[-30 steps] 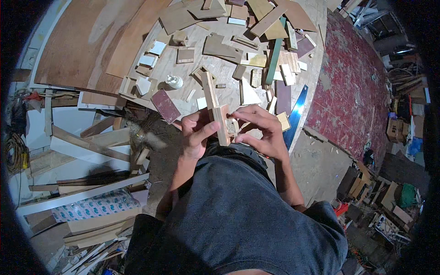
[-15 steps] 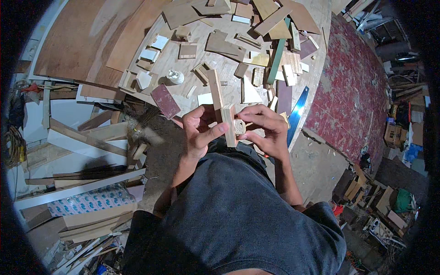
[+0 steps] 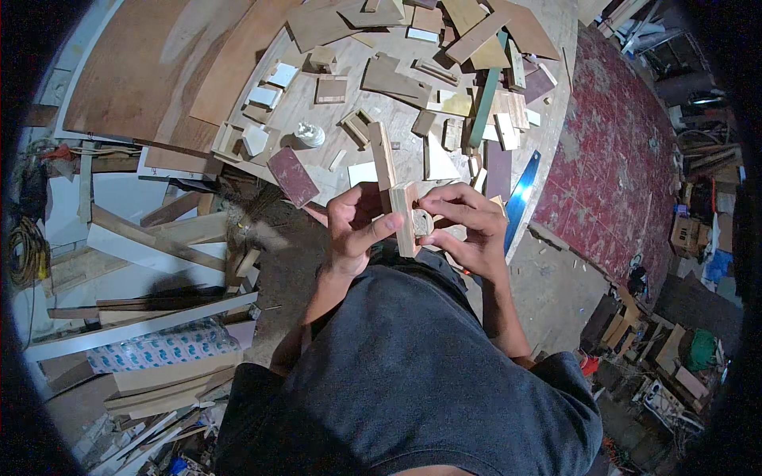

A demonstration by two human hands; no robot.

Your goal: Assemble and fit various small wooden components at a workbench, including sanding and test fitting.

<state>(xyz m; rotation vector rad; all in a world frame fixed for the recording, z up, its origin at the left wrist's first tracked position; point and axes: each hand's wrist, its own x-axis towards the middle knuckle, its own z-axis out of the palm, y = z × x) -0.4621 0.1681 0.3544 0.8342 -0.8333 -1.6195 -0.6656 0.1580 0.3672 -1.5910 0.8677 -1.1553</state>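
My left hand (image 3: 355,226) is closed around a wooden assembly (image 3: 403,220) made of a thicker block and a longer strip (image 3: 382,155) that sticks out toward the bench. Its thumb presses on the near face of the block. Between the thumb and fingers of my right hand (image 3: 468,226) is a small round-edged wooden piece (image 3: 423,224), held against the block's right side. Whether the small piece is fixed to the block I cannot tell. Both hands are above my lap, in front of the near bench edge.
The wooden workbench (image 3: 333,147) carries many offcuts, a white container (image 3: 309,135) and a maroon block (image 3: 292,176). A hand saw (image 3: 521,194) with a shiny blade lies at its right edge. Large plywood sheets (image 3: 143,71) are at the left, above scrap boards and a wrapped roll (image 3: 163,345).
The whole view has shifted slightly, so hands and bench appear a little farther right. Both hands keep their grips, and the small piece stays against the block.
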